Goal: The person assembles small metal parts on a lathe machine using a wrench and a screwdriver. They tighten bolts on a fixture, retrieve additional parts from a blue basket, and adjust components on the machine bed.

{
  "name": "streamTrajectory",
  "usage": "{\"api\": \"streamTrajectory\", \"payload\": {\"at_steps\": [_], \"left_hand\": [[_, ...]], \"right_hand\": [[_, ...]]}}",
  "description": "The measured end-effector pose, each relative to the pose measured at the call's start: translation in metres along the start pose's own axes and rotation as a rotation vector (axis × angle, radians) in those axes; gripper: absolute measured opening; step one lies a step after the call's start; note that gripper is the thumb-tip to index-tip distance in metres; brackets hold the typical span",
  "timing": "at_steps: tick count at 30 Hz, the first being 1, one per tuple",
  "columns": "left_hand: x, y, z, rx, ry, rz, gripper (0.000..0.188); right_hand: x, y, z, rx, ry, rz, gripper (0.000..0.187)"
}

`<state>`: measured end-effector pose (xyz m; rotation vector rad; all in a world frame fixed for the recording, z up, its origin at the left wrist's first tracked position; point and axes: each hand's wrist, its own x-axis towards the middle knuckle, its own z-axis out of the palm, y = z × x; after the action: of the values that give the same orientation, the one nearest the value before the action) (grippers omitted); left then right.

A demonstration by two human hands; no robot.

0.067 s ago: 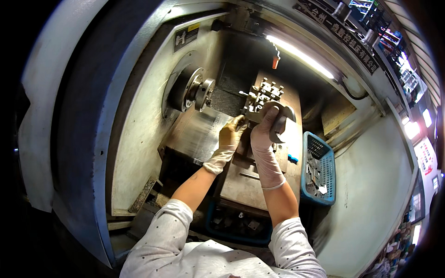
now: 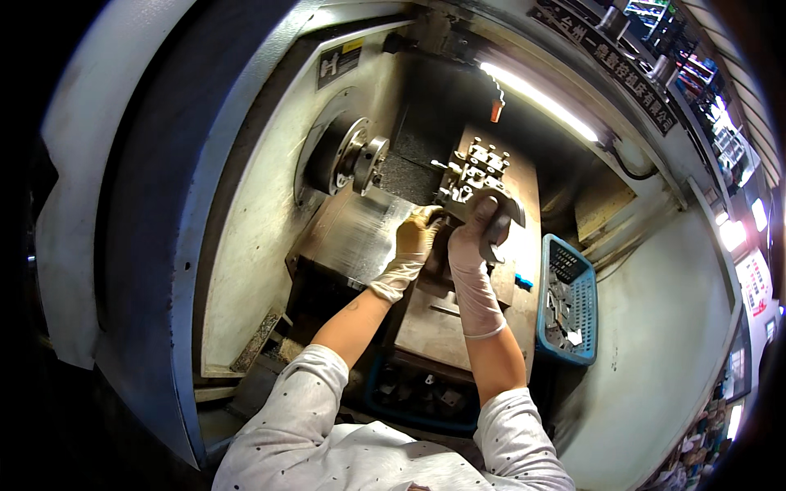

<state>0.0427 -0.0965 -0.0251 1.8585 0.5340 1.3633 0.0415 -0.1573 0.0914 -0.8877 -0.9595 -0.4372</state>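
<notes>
In a white glove, my right hand (image 2: 472, 241) grips a dark, curved metal piece (image 2: 509, 214) with a crescent-like outline, thumb laid over its face. To its left, my left hand (image 2: 413, 237), also gloved, has its fingers curled around a small dark part whose kind I cannot make out. The two hands are close together but apart, in front of the tool post (image 2: 479, 168) with its several bolts. Further left, the lathe's round chuck (image 2: 340, 155) carries a smaller metal disc (image 2: 370, 166) on its face.
A blue plastic basket (image 2: 593, 315) holding metal pieces stands right of the carriage (image 2: 426, 331). Another dark bin of parts (image 2: 385, 401) sits below the carriage. A bright tube lamp (image 2: 540, 102) and an orange-handled thing (image 2: 497, 109) are at the back. A pale door (image 2: 647, 327) bounds the right.
My left hand has shifted slightly right toward the right hand, its fingers turning rightward. The curved piece in my right hand has tilted a little. The whole view has moved slightly.
</notes>
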Motion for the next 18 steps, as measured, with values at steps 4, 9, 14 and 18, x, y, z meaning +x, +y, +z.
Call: {"api": "streamTrajectory", "payload": {"at_steps": [4,9,14,18], "left_hand": [[-0.007,-0.004,0.003,0.009,0.049,0.024,0.017],[-0.004,-0.002,-0.001,-0.082,0.088,0.019,0.021],[-0.007,-0.006,-0.003,-0.056,0.099,-0.016,0.021],[-0.004,-0.013,-0.001,-0.046,0.071,0.002,0.021]], "right_hand": [[-0.007,-0.013,-0.002,-0.101,0.044,0.043,0.026],[-0.014,-0.014,-0.004,0.147,0.089,-0.024,0.025],[-0.029,-0.011,0.003,0.011,0.017,0.024,0.028],[-0.046,-0.006,-0.004,-0.064,-0.105,-0.034,0.022]]}}
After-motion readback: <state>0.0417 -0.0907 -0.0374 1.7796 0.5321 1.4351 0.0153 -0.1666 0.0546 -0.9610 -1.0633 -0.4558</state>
